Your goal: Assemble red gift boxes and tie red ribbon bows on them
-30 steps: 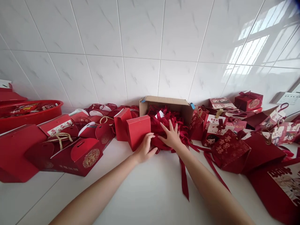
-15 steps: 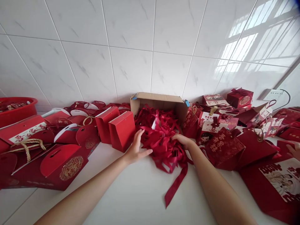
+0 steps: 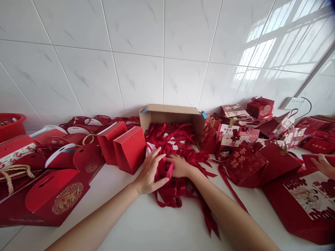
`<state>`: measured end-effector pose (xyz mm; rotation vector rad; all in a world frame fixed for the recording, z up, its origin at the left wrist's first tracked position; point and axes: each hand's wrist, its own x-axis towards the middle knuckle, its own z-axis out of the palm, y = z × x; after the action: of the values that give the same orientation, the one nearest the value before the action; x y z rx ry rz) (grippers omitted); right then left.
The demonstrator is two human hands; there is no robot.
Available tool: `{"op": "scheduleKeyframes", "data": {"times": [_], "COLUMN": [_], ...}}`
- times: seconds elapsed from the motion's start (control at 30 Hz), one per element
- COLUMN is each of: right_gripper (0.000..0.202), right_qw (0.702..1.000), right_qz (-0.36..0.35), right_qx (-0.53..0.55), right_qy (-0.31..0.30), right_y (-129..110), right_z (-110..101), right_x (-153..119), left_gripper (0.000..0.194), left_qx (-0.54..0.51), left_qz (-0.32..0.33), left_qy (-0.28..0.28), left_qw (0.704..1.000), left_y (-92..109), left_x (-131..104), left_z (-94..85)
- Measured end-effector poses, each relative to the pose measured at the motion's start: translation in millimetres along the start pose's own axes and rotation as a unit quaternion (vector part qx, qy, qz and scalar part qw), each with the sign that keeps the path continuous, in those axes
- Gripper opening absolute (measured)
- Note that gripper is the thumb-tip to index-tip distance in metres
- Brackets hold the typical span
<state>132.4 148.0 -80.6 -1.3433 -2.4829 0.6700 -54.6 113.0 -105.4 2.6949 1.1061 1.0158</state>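
A heap of dark red ribbons [image 3: 170, 134] spills out of a cardboard box [image 3: 172, 110] onto the white tabletop. At the left side of the heap, my left hand [image 3: 150, 171] rests with its fingers stretched and thumb apart, touching the ribbons. My right hand [image 3: 181, 166] is closed round a bunch of ribbons at the front of the pile; its fingertips are partly hidden among them. Loose ribbon ends hang toward me beneath my right forearm. Two plain red paper boxes [image 3: 131, 149] stand just left of my left hand.
Red gift boxes with rope handles [image 3: 68, 198] crowd the left, near a red basin [image 3: 12, 126]. More printed red boxes [image 3: 246, 164] fill the right. Another person's hand [image 3: 324, 166] is at the far right edge. A power strip [image 3: 293, 103] sits by the tiled wall.
My right hand has moved left, dragging ribbons toward my left hand. The pile in front of the box has shifted left and spread. The view has turned slightly right.
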Motion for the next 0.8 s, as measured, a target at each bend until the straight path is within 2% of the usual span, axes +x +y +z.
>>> {"op": "scheduleKeyframes", "data": {"times": [0.07, 0.17, 0.2, 0.23, 0.27, 0.3, 0.37, 0.43, 0.5, 0.57, 0.67, 0.73, 0.8], "right_gripper": [0.039, 0.022, 0.022, 0.025, 0.031, 0.038, 0.046, 0.053, 0.062, 0.067, 0.076, 0.078, 0.067], "right_qw": [0.996, 0.979, 0.972, 0.971, 0.978, 0.988, 0.999, 0.98, 0.958, 0.946, 0.953, 0.958, 0.962], "right_qz": [-0.047, -0.083, -0.092, -0.098, -0.097, -0.087, -0.029, 0.057, 0.129, 0.169, 0.188, 0.191, 0.183], "right_qx": [0.01, 0.03, 0.036, 0.037, 0.034, 0.025, -0.006, -0.041, -0.068, -0.091, -0.114, -0.127, -0.144], "right_qy": [-0.074, -0.184, -0.213, -0.213, -0.183, -0.124, 0.045, 0.184, 0.245, 0.26, 0.21, 0.174, 0.147], "right_y": [-6.4, -4.8, -0.9, 4.7, 11.5, 19.3, 36.1, 52.2, 65.4, 74.4, 77.0, 69.9, 56.0], "right_z": [-9.2, -35.8, -45.2, -53.7, -61.0, -66.8, -74.1, -77.4, -78.7, -79.0, -76.8, -71.5, -62.3], "right_x": [-5.4, -12.7, -13.5, -13.0, -10.6, -6.0, 9.9, 33.4, 60.0, 84.5, 108.1, 110.8, 101.8], "left_gripper": [0.072, 0.067, 0.062, 0.057, 0.052, 0.047, 0.04, 0.036, 0.035, 0.036, 0.036, 0.036, 0.036], "left_qx": [0.002, -0.002, -0.007, -0.011, -0.014, -0.016, -0.017, -0.017, -0.019, -0.019, -0.025, -0.035, -0.042], "left_qz": [0.003, -0.004, -0.002, 0.005, 0.017, 0.031, 0.058, 0.073, 0.081, 0.084, 0.077, 0.068, 0.062], "left_qy": [0.001, -0.019, -0.024, -0.025, -0.024, -0.023, -0.025, -0.028, -0.029, -0.034, -0.049, -0.056, -0.058], "left_qw": [1.0, 1.0, 1.0, 1.0, 0.999, 0.999, 0.998, 0.997, 0.996, 0.996, 0.996, 0.995, 0.996], "left_y": [-0.1, 1.9, 2.8, 3.5, 4.1, 4.5, 4.7, 4.4, 3.9, 3.2, 1.7, 1.0, 1.1], "left_x": [0.7, 0.6, 0.7, 0.9, 1.3, 2.0, 3.7, 5.3, 6.2, 6.2, 4.7, 3.7, 3.6], "left_z": [-1.3, -2.4, -2.2, -1.7, -0.9, 0.1, 2.2, 3.8, 4.3, 4.3, 4.9, 5.9, 6.5]}}
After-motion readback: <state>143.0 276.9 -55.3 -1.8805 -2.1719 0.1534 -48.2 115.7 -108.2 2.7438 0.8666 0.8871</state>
